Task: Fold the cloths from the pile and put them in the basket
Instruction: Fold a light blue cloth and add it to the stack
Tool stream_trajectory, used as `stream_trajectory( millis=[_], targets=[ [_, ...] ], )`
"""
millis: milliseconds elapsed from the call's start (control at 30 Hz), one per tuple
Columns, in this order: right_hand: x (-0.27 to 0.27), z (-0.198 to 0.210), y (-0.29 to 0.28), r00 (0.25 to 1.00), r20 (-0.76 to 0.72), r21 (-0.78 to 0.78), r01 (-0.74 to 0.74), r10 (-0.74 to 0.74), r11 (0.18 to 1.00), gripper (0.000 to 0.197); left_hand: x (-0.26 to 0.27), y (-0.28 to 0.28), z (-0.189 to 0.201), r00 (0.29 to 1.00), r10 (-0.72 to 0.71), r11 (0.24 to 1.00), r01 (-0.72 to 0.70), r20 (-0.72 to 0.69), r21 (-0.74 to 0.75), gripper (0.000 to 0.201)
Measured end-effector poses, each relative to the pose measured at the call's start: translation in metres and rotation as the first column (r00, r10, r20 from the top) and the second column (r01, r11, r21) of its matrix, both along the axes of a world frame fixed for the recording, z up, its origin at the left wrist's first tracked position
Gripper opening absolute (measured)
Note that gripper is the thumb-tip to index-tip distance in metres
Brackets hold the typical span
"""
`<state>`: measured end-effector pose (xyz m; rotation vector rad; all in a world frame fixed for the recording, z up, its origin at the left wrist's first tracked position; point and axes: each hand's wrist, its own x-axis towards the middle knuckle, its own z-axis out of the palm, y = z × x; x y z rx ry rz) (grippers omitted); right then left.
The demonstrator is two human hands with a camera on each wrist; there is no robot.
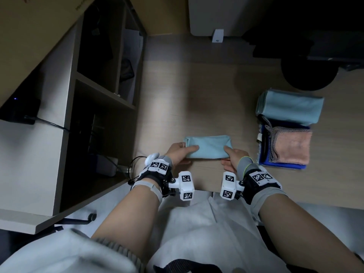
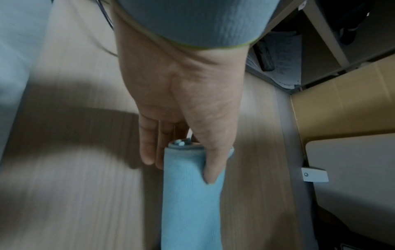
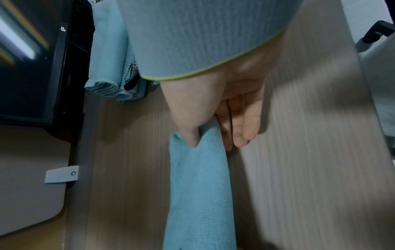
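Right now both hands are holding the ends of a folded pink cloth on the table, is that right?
Not quite: the cloth they hold is light blue, not pink, as the head view shows. The left hand and right hand do pinch its two ends on the table. The pink cloth lies untouched to the right.

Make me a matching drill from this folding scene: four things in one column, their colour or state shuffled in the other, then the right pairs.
Things
1. light blue cloth
2. teal cloth
3. pink cloth
4. left hand

States
A. folded, lies at the far end of the stack on the right
B. pinches the left end of a cloth
C. held at both ends over the desk
D. lies at the near end of the stack, beside a black-and-white cord

Pairs: 1-C, 2-A, 3-D, 4-B
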<state>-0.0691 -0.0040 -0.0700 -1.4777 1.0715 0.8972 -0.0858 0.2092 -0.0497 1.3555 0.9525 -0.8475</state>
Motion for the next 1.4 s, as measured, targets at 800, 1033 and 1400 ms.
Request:
stream_trajectory(
  millis=[800, 1033, 1400],
  targets=[
    [0.032, 0.064, -0.042, 0.935, 0.284, -0.066, -0.203, 0.214, 0.977, 0.011, 0.011, -0.062, 0.032, 0.934, 0.278, 0.938, -0.315, 0.224, 0.147, 0.019],
    [0.046, 0.111, -0.1, 0.863, 0.478, -0.103, -0.129, 0.163, 0.986, 0.048, 0.013, -0.133, 0.069, 0.846, 0.342, 0.917, -0.395, 0.409, 0.051, 0.034],
    [0.072, 0.101, -0.162, 0.892, 0.441, -0.178, -0.026, 0.103, 0.984, 0.059, 0.065, -0.187, 0.078, 0.909, 0.156, 0.987, -0.152, 0.387, -0.041, 0.036]
  ],
)
